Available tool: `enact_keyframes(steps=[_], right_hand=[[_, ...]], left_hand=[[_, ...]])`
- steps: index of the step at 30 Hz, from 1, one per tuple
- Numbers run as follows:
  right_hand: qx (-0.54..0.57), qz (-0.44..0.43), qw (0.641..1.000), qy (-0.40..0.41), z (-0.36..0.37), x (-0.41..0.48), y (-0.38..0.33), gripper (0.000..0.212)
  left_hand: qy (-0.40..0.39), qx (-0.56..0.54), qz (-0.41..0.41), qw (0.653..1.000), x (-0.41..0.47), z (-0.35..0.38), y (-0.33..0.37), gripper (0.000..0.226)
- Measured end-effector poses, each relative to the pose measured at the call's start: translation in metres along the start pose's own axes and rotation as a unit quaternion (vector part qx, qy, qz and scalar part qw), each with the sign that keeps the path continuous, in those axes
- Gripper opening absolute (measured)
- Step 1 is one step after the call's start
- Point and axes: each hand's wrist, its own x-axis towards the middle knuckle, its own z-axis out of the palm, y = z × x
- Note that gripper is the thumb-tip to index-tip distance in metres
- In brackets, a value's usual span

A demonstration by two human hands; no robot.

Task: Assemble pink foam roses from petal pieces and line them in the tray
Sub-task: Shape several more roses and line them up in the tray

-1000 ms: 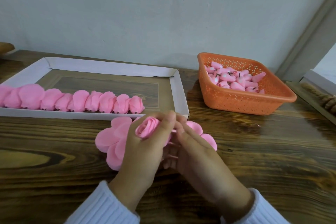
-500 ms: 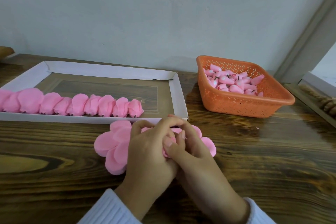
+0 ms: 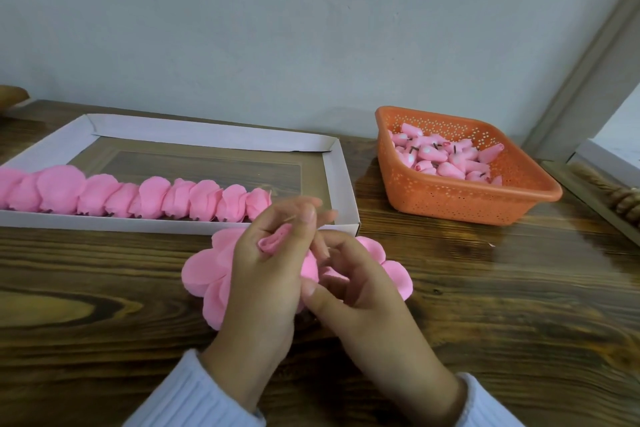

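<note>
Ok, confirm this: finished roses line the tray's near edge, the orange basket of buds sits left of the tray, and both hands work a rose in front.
Not quite: in the head view the orange basket sits right of the tray, not left. The rest stands.

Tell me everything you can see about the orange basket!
The orange basket looks like plastic. It is squarish with rounded corners, a flared rim, and walls dotted all over with tiny holes. It stands upright on the wooden table at the far right, to the right of the white tray and apart from it. A loose pile of small pink buds with dark stubs lies inside.
</note>
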Motion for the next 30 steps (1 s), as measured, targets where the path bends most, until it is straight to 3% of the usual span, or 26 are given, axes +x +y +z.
enact_keyframes(steps=[7, 8, 12, 16, 19, 22, 25, 27, 30], right_hand=[[-0.068, -0.020, 0.997, 0.034, 0.002, -0.001, 0.003, 0.024], [-0.063, -0.022, 0.997, 0.038, 0.002, -0.001, 0.002, 0.025], [-0.053, -0.018, 0.998, -0.006, -0.003, -0.001, -0.004, 0.023], [0.004, 0.018, 0.999, -0.046, -0.007, -0.004, -0.011, 0.025], [0.018, 0.030, 0.998, -0.046, -0.007, -0.002, -0.009, 0.030], [0.018, 0.010, 0.999, -0.035, -0.003, -0.001, -0.005, 0.029], [0.024, 0.008, 1.000, -0.018, -0.003, -0.001, -0.006, 0.021], [0.028, 0.017, 0.999, -0.017, -0.003, -0.001, -0.007, 0.028], [0.042, 0.018, 0.999, -0.006, -0.002, -0.001, -0.007, 0.026]], left_hand=[[-0.014, -0.041, -0.040, 0.998, -0.001, 0.001, 0.000, 0.011], [-0.033, -0.048, -0.057, 0.997, -0.001, 0.000, 0.002, 0.008], [-0.147, -0.018, -0.154, 0.977, -0.003, -0.004, 0.005, 0.034], [-0.197, -0.041, -0.189, 0.961, -0.002, -0.008, 0.011, 0.033], [-0.171, -0.018, -0.172, 0.970, -0.002, -0.006, 0.011, 0.027], [-0.116, -0.011, -0.170, 0.979, -0.003, -0.004, 0.007, 0.038], [-0.143, -0.019, -0.170, 0.975, -0.006, -0.004, 0.005, 0.029], [-0.159, -0.012, -0.173, 0.972, -0.008, -0.003, 0.006, 0.030], [-0.139, -0.002, -0.154, 0.978, -0.008, -0.002, 0.005, 0.022]])
